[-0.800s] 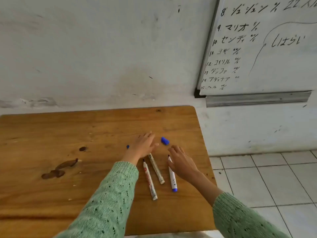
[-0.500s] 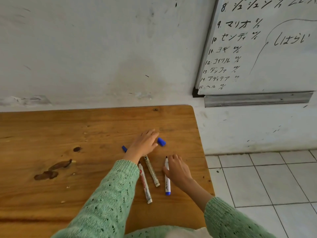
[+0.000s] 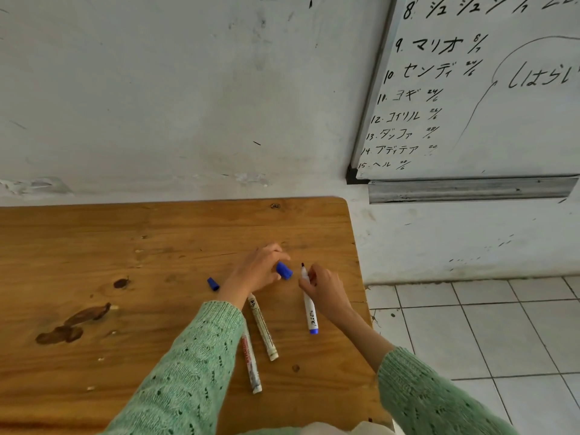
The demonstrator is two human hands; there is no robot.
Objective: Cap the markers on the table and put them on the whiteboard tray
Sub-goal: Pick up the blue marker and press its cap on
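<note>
My right hand [image 3: 326,290] grips an uncapped white marker with a blue end [image 3: 310,312], tip pointing away from me. My left hand [image 3: 255,271] pinches a blue cap [image 3: 284,270] just left of that tip. A second blue cap [image 3: 213,284] lies on the wooden table [image 3: 94,246] to the left of my left wrist. Two more uncapped white markers lie near my left forearm: one with a pale label [image 3: 263,328] and one with a red label [image 3: 251,362], partly under my sleeve. The metal whiteboard tray [image 3: 470,190] hangs on the wall at upper right.
The whiteboard [image 3: 486,89] above the tray carries handwritten lists. Dark stains [image 3: 72,324] mark the table's left part. The table's right edge drops to a white tiled floor [image 3: 502,324]. A scuffed white wall stands behind the table.
My right hand has closed on the blue-ended marker and lifted its tip end. My left hand has taken hold of the blue cap beside it.
</note>
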